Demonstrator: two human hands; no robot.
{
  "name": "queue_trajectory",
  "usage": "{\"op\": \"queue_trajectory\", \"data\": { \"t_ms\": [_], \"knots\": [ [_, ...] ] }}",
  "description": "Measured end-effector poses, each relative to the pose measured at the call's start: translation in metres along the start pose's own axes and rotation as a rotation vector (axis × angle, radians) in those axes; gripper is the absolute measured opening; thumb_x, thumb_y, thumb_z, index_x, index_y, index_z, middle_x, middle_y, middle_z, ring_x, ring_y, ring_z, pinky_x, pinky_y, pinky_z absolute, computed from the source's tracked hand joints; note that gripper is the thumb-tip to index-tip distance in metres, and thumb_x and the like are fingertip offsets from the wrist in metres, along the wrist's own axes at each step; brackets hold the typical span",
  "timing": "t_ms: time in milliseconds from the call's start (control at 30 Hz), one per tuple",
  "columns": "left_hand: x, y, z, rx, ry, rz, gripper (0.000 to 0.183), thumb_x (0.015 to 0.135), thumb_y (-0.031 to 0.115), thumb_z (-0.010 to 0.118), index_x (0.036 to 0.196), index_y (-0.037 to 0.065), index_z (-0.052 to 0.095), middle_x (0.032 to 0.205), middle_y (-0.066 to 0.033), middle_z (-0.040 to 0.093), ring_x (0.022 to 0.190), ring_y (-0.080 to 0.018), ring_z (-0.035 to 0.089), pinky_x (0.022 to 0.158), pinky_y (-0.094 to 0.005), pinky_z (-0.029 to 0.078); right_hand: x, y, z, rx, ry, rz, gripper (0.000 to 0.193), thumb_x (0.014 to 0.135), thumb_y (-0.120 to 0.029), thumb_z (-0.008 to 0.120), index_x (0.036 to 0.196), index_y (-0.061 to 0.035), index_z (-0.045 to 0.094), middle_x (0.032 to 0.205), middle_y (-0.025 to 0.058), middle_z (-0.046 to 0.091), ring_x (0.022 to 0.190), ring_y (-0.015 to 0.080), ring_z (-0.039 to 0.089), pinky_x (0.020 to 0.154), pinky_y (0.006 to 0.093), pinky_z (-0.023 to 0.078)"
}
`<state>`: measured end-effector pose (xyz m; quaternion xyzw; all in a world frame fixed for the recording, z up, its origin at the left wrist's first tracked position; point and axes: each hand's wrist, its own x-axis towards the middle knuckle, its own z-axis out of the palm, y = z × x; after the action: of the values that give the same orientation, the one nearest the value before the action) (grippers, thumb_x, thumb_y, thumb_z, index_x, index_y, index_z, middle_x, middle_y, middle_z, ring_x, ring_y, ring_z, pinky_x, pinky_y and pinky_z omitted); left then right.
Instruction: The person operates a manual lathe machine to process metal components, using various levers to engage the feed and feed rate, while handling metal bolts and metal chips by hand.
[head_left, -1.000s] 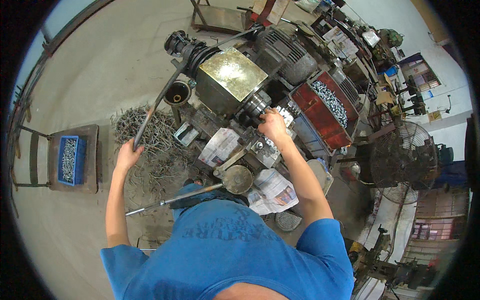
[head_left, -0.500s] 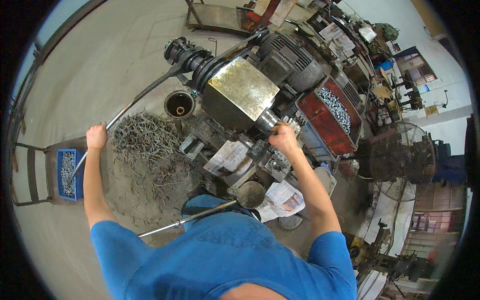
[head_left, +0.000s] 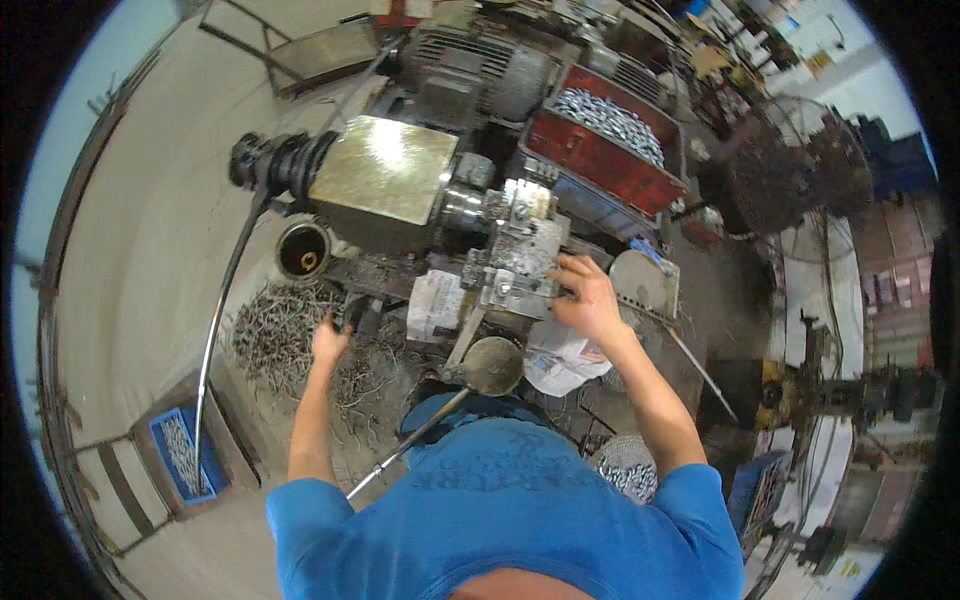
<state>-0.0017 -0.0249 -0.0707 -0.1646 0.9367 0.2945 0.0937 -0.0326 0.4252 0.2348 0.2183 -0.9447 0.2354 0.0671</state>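
My left hand is at a dark block-like part low on the machine's left side. Its thumb and a finger stand apart, slightly blurred; whether they touch the part I cannot tell. My right hand is open, fingers bent and spread, at the right edge of the metal tool slide. Left of the slide are the shiny round chuck and the box-shaped headstock. A long metal lever slants down on the left, free of my hands.
A heap of metal scrap strands lies beside a round pot. A blue crate and a red bin hold small metal parts. A long-handled round pan is before me. A large fan stands at the right.
My left hand has let go of the long lever and moved right to the dark part. My right hand has left the chuck for the tool slide. The view has shifted.
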Motion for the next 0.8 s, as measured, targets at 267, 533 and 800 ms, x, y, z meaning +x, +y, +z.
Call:
{"op": "queue_trajectory", "data": {
  "t_ms": [267, 533, 800],
  "knots": [
    [0.057, 0.006, 0.015, 0.808, -0.178, 0.548, 0.021, 0.075, 0.018, 0.057, 0.093, 0.008, 0.059, 0.082, -0.011, 0.063, 0.077, -0.0281, 0.062, 0.062, -0.0428, 0.049, -0.154, 0.082, -0.034, -0.121, -0.071, 0.355, 0.036, 0.057, -0.012, 0.061, 0.091, -0.0045, 0.065, 0.1, 0.0156, 0.062, 0.091, 0.033, 0.058, 0.082, 0.0392, 0.047],
    [-0.02, 0.054, -0.043, 0.543, -0.096, 0.229, 0.03, 0.077, 0.024, 0.058, 0.102, 0.007, 0.059, 0.082, -0.0169, 0.063, 0.077, -0.0325, 0.062, 0.066, -0.0413, 0.05, -0.309, 0.26, -0.062, -0.499, -0.095, 0.951, 0.058, 0.061, -0.011, 0.062, 0.118, -0.0073, 0.053, 0.123, 0.0156, 0.051, 0.112, 0.0311, 0.049, 0.096, 0.0359, 0.039],
    [-0.172, 0.124, -0.078, -0.167, -0.662, 0.143, 0.048, 0.077, 0.028, 0.067, 0.111, -0.003, 0.055, 0.09, -0.0129, 0.066, 0.085, -0.0221, 0.063, 0.073, -0.0339, 0.049, -0.382, 0.304, -0.037, -0.552, -0.134, 1.263, 0.031, 0.063, -0.02, 0.06, 0.09, -0.004, 0.059, 0.093, 0.0186, 0.061, 0.088, 0.0369, 0.058, 0.077, 0.0436, 0.047]
  ]
}}
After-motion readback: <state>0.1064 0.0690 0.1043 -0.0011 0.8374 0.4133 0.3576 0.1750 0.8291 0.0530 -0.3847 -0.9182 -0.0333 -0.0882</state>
